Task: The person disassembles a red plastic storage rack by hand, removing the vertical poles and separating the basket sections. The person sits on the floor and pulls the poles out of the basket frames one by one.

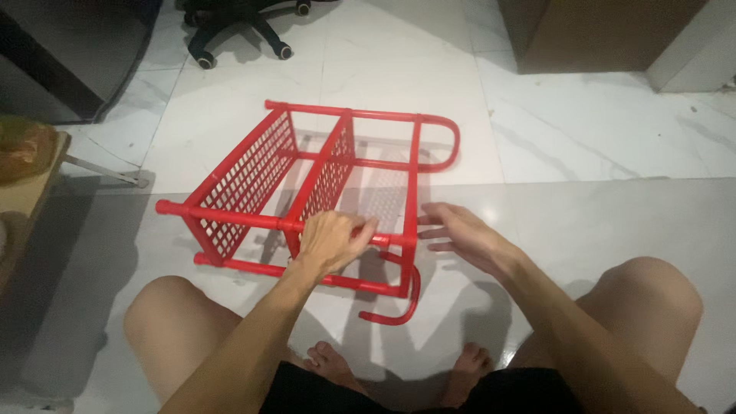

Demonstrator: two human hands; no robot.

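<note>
A red plastic rack [253,172] with perforated shelves and tube posts lies on its side on the white marble floor in front of me. My left hand [331,239] rests on the near horizontal red tube, fingers curled over it. My right hand [460,234] hovers just right of the rack's near post, fingers spread and holding nothing. A curved red handle [399,307] sticks out toward my feet. My bare knees and feet frame the lower view.
A black office chair base [238,31] with castors stands at the far top left. A wooden table edge [31,184] with items juts in at left. A brown cabinet [606,34] is at top right.
</note>
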